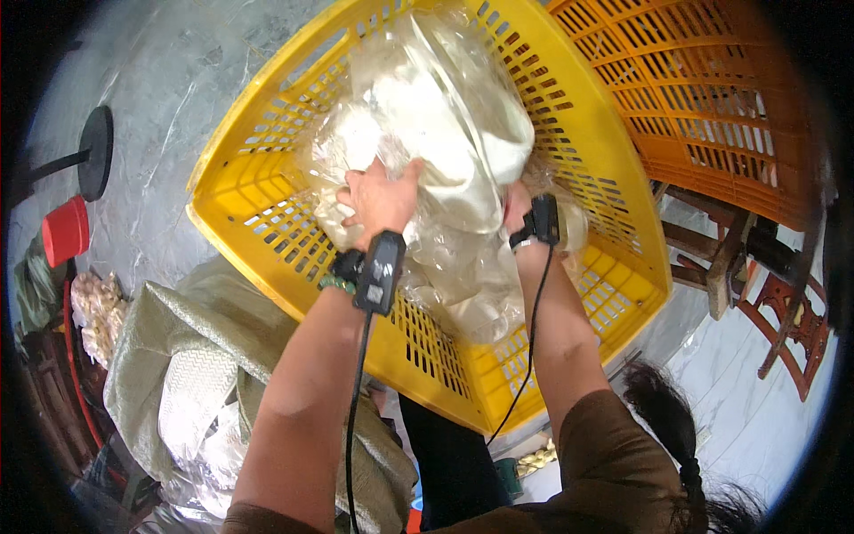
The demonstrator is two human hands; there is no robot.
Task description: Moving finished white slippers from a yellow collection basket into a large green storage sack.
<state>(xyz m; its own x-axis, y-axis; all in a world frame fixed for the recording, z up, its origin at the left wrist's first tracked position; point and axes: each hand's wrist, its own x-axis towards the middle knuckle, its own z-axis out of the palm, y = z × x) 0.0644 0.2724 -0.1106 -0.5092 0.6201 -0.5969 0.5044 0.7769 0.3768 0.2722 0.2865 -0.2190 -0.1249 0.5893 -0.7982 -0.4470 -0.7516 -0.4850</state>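
Pale, glossy bundles (pixel 431 111) in crinkled clear plastic, heaped loosely inside a yellow slotted crate (pixel 624 160). Largest bulges, creased, toward far end; smaller ones nearer.

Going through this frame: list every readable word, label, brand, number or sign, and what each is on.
None readable.
Clear-wrapped white goods: no legible print; the plastic has glare.
Yellow basket: no legible lettering.
Black wrist device: any marks are too small to read.
Woven sack: nothing legible.
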